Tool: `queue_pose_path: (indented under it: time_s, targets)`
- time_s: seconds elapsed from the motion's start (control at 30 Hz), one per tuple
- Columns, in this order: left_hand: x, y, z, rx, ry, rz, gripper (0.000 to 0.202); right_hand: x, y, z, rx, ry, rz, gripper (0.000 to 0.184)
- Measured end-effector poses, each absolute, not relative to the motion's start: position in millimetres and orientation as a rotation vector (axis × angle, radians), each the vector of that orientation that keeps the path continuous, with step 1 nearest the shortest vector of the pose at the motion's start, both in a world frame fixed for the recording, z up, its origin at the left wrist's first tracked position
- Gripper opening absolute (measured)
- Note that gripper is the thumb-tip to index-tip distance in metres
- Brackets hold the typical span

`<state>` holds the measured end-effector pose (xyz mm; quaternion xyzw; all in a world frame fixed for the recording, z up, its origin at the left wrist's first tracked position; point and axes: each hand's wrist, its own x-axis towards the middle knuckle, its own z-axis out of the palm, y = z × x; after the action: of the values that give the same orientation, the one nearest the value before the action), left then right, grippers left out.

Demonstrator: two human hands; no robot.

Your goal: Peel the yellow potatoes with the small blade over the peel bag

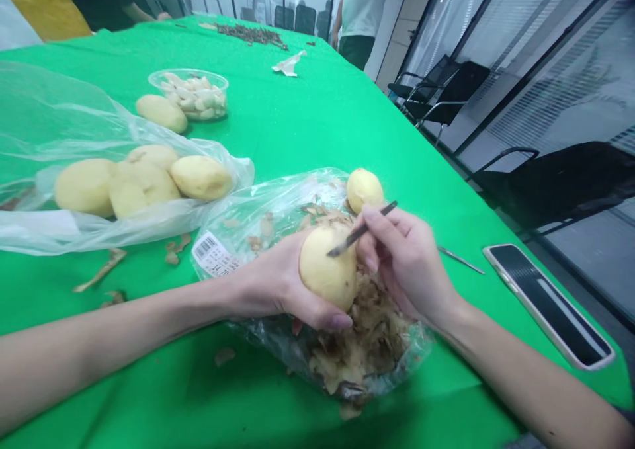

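My left hand (292, 284) is wrapped round a peeled potato (327, 270), holding it above a clear plastic bag (278, 204) strewn with brown peelings (367, 336). Between the thumb and fingers of my right hand (401, 250) is a thin dark tool (360, 229), perhaps a small knife; its tip meets the potato's upper face. Another peeled potato (364, 190) lies just behind my right hand. Several more peeled potatoes (143, 188) rest on a second clear bag (44, 115) at the left.
A clear tub of garlic cloves (196, 98) stands beside a lone potato (161, 113). To the right lie a phone (550, 303) and a thin metal tool (461, 260). Scattered dark pieces (251, 36) and crumpled paper (289, 64) are farther back. Two people stand beyond the green table.
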<state>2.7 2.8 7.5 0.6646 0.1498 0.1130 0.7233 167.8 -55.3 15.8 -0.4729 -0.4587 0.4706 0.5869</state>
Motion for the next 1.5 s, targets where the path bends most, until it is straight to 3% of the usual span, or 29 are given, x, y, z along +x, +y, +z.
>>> queue_pose_path:
  time_s: [0.23, 0.37, 0.47, 0.6, 0.77, 0.83, 0.97, 1.1, 1.27, 1.4, 1.5]
  targets:
    - [1.2, 0.3, 7.6, 1.394, 0.392, 0.224, 0.065, 186.4, -47.2, 18.9, -1.355, -1.409, 0.321, 0.033]
    - [0.9, 1.5, 3.3, 1.385, 0.39, 0.246, 0.058, 185.4, -53.6, 14.3, -1.256, -1.834, 0.034, 0.021]
    - [0.8, 2.0, 2.0, 1.392, 0.369, 0.278, 0.062, 182.4, -63.0, 13.4, -1.102, -1.839, 0.063, 0.016]
    - [0.9, 1.9, 2.3, 1.403, 0.396, 0.242, 0.064, 181.8, -68.7, 17.4, -1.157, -1.466, 0.184, 0.023]
    - [2.4, 2.1, 1.6, 1.41, 0.315, 0.311, 0.071, 184.7, -58.9, 21.0, -1.094, -1.321, 0.876, 0.029]
    - [2.4, 2.0, 1.6, 1.412, 0.305, 0.315, 0.072, 185.5, -54.7, 20.9, -1.089, -1.341, 0.998, 0.029]
    - [1.3, 2.1, 2.1, 1.42, 0.36, 0.31, 0.077, 185.5, -51.6, 20.9, -1.096, -1.213, 0.8, 0.023]
    - [1.0, 3.0, 1.6, 1.475, 0.328, 0.324, 0.074, 183.5, -53.3, 23.6, -1.028, -1.331, 1.022, 0.026]
    - [1.9, 3.0, 2.8, 1.499, 0.355, 0.326, 0.075, 183.6, -53.2, 24.6, -1.095, -1.267, 0.805, 0.025]
    - [1.0, 0.5, 4.4, 1.493, 0.397, 0.269, 0.075, 186.8, -48.5, 21.8, -1.041, -1.316, 0.978, 0.027]
    - [-0.8, -2.4, 6.3, 1.524, 0.556, 0.262, 0.069, 190.4, -42.0, 17.9, -1.107, -1.297, 0.777, 0.026]
